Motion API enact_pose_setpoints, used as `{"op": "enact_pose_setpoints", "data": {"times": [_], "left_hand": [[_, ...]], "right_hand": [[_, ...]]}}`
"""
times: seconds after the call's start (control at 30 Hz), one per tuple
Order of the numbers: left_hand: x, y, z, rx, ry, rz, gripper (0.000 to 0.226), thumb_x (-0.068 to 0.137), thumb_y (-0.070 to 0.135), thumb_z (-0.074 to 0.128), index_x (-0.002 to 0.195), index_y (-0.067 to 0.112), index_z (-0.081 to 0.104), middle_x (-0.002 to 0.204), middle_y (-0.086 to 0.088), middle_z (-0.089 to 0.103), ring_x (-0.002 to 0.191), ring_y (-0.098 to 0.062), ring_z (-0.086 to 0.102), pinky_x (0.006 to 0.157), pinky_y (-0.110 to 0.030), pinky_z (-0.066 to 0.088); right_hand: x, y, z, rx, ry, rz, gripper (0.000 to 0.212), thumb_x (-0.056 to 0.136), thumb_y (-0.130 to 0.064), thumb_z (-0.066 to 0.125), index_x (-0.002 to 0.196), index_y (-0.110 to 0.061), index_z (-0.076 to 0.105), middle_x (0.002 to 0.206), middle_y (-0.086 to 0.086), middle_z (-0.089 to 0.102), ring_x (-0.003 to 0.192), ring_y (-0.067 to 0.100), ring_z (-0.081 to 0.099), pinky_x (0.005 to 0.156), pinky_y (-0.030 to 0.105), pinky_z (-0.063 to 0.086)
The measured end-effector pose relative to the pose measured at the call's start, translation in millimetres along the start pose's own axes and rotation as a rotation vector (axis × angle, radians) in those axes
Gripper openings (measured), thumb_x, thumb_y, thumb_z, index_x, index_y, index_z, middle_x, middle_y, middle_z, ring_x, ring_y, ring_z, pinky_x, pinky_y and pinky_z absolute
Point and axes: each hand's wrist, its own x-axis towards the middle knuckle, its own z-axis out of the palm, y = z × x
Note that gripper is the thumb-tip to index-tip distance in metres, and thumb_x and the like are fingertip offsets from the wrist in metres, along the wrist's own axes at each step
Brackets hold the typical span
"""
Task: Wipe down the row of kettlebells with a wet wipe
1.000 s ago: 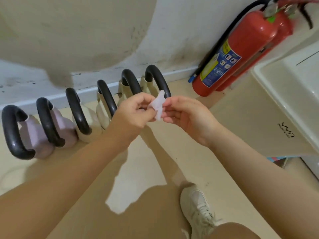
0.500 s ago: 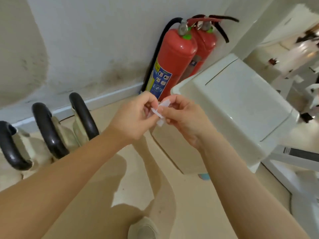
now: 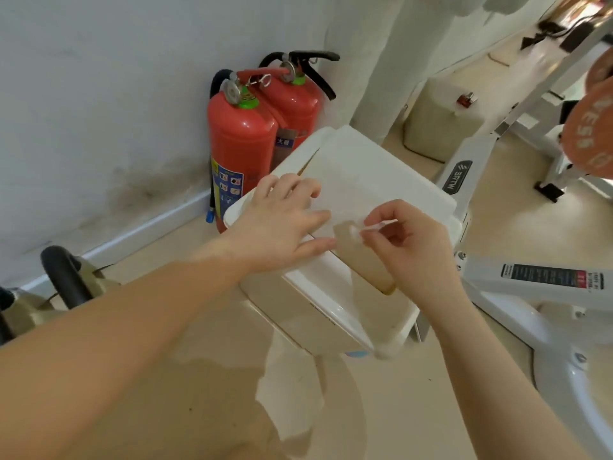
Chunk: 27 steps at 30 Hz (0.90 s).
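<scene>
While the left hand [image 3: 285,224] presses flat, fingers straight, on the tilted swing lid [image 3: 361,190] of a white bin [image 3: 331,313], the right hand [image 3: 411,247] pinches a small white wipe scrap [image 3: 373,227] over the opening. Two kettlebells [image 3: 63,287] sit far left; two red fire extinguishers [image 3: 242,144] stand beyond.

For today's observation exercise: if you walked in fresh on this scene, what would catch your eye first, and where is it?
Two red fire extinguishers stand against the wall at upper centre, the brightest things in view. In front of them a white swing-lid bin fills the middle: the left hand presses its flap open with straight fingers, while the right hand pinches a small white wipe over the opening. One black-handled kettlebell peeks in at the far left.
</scene>
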Motion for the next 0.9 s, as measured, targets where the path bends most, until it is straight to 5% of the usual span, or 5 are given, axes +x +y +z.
{"op": "enact_pose_setpoints", "data": {"times": [0.1,0.2,0.33,0.63,0.9], "left_hand": [[6,-1,5,0.015,-0.032,0.01,0.066,0.081,0.065,0.013,0.117,0.03,0.056,0.123,-0.005,0.043,0.115,-0.02,0.022,0.095,-0.039,0.01],[13,-3,4,0.023,-0.034,0.008,0.068,0.081,0.065,0.011,0.119,0.03,0.055,0.123,-0.006,0.044,0.117,-0.024,0.025,0.095,-0.04,0.01],[19,-3,1,0.017,-0.039,0.013,0.072,0.081,0.065,0.012,0.118,0.028,0.06,0.125,-0.009,0.045,0.119,-0.027,0.028,0.096,-0.039,0.009],[8,-12,-20,-0.032,0.022,-0.028,0.062,0.086,0.059,0.02,0.116,0.024,0.06,0.121,-0.013,0.049,0.117,-0.032,0.037,0.093,-0.038,0.014],[-96,-47,-57,-0.09,0.137,-0.308,0.046,0.086,0.034,0.041,0.122,0.01,0.055,0.102,-0.012,0.06,0.095,-0.031,0.054,0.085,-0.038,0.027]], "right_hand": [[2,9,10,-0.281,-0.094,-0.169,0.009,0.085,-0.005,0.056,0.087,-0.011,0.064,0.09,0.004,0.062,0.076,0.021,0.059,0.071,0.027,0.046],[8,12,16,-0.5,-0.358,-0.139,0.028,0.095,-0.029,0.046,0.099,-0.007,0.062,0.1,0.008,0.06,0.089,0.03,0.058,0.076,0.037,0.047],[14,8,19,-0.503,-0.616,-0.061,0.037,0.098,-0.036,0.032,0.103,-0.012,0.059,0.069,-0.002,0.051,0.083,0.031,0.056,0.067,0.033,0.039],[3,-19,16,-0.242,-0.111,-0.233,0.025,0.093,-0.027,0.046,0.084,-0.013,0.063,0.073,0.003,0.063,0.061,0.021,0.051,0.06,0.04,0.048],[2,-83,76,-0.1,-0.22,-0.386,0.031,0.087,-0.033,0.046,0.071,-0.011,0.061,0.064,0.004,0.062,0.058,0.024,0.053,0.059,0.041,0.047]]}}
